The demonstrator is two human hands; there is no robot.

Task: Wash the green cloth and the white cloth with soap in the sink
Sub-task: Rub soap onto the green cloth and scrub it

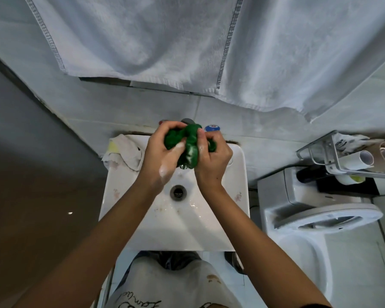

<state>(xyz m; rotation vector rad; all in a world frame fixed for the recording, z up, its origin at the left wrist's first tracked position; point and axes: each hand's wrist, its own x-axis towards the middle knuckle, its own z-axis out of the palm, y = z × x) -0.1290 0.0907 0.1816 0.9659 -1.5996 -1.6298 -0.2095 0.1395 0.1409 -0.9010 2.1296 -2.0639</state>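
Head view, looking down over a white sink (125,218) at the centre of the frame. Both hands meet above the upper part of the basin, just in front of the tap. The left hand (158,152) has its fingers curled round the left side of a bunched green cloth (190,145); the right hand (211,158) grips the right side, thumb and fingers closed on it. White soap foam shows on the cloth and on the left hand and wrist. The cloth is held clear of the basin, above the drain (177,192), which lies lower in the frame between the two forearms. A crumpled white cloth (126,152) rests on the sink's upper left corner, just beside the left hand. Pale towels (142,41) hang across the top of the frame. A toilet (320,218) stands at the right, with a wire rack (333,156) holding paper rolls above it.
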